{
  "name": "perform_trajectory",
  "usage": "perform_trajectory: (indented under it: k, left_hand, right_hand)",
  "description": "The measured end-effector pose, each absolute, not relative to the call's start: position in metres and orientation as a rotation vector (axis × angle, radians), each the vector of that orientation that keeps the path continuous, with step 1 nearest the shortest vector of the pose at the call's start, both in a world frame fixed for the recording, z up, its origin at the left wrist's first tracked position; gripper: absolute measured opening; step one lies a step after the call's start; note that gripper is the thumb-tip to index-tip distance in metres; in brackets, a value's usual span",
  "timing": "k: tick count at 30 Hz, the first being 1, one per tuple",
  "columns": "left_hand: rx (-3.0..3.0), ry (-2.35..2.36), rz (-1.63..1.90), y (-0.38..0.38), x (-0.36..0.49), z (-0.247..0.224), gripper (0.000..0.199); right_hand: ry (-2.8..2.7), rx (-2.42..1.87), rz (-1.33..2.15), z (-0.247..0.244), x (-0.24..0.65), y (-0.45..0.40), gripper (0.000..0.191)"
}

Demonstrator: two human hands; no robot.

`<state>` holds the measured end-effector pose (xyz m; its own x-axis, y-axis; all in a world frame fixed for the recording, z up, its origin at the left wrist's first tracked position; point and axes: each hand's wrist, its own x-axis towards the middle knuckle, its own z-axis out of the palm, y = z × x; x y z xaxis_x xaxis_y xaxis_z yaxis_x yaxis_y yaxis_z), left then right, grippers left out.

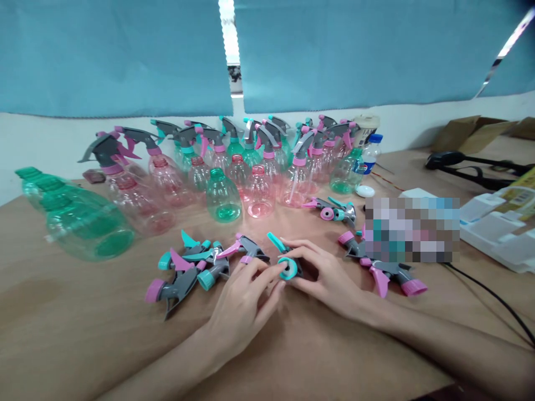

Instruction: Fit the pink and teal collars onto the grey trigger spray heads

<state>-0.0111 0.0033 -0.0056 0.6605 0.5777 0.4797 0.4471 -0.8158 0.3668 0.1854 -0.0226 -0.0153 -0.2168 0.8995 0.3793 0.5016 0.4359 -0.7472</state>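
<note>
A spray head with a teal collar [288,269] is held between my two hands above the table, its collar opening facing me. My right hand [330,278] wraps round its grey body. My left hand [248,292] is closed, with fingertips at the collar's left edge and opening. Just left lie loose spray heads, among them a pink-collared one [178,289] and a teal-collared one [213,273]. More spray heads, one with a pink collar [413,286], lie to the right of my right hand.
Behind stand many bottles, such as an open green one [224,197] and an open pink one [259,195]. Green bottles [90,223] lean at the left. A blue-capped bottle [371,153], clear plastic case [497,223], black cable [493,295] and cardboard box [468,135] are at the right.
</note>
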Motion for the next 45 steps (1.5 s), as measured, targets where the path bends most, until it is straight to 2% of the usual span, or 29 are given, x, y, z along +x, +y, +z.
perform_trajectory:
  k: [8, 13, 19, 22, 25, 30, 35, 45]
  left_hand:
    - [2.706, 0.718, 0.847, 0.006, -0.012, -0.006, 0.021]
    - [2.888, 0.865, 0.903, 0.009, -0.012, -0.004, 0.022]
    - [2.855, 0.667, 0.788, 0.009, -0.012, -0.006, 0.021]
    - [2.876, 0.789, 0.849, 0.009, -0.011, -0.007, 0.020]
    - [2.832, 0.835, 0.852, 0.009, -0.011, -0.007, 0.023]
    - [2.815, 0.624, 0.791, 0.008, -0.011, -0.006, 0.020]
    - [2.780, 0.821, 0.868, 0.009, -0.011, -0.006, 0.020]
    - [2.486, 0.726, 0.811, 0.016, -0.016, -0.006, 0.023]
  right_hand:
    - [-1.888, -1.139, 0.623, -0.016, 0.183, -0.024, 0.024]
    - [-1.840, -1.196, 0.608, -0.016, 0.186, -0.022, 0.023]
    - [-1.892, -1.167, 0.579, -0.020, 0.185, -0.023, 0.026]
    - [-1.887, -1.174, 0.572, -0.021, 0.185, -0.022, 0.027]
    - [-1.872, -1.196, 0.573, -0.021, 0.185, -0.021, 0.027]
    - [-1.901, -1.167, 0.588, -0.022, 0.185, -0.022, 0.026]
    - [-1.872, -1.211, 0.583, -0.021, 0.185, -0.021, 0.027]
    - [-1.939, -1.171, 0.572, -0.021, 0.186, -0.019, 0.023]
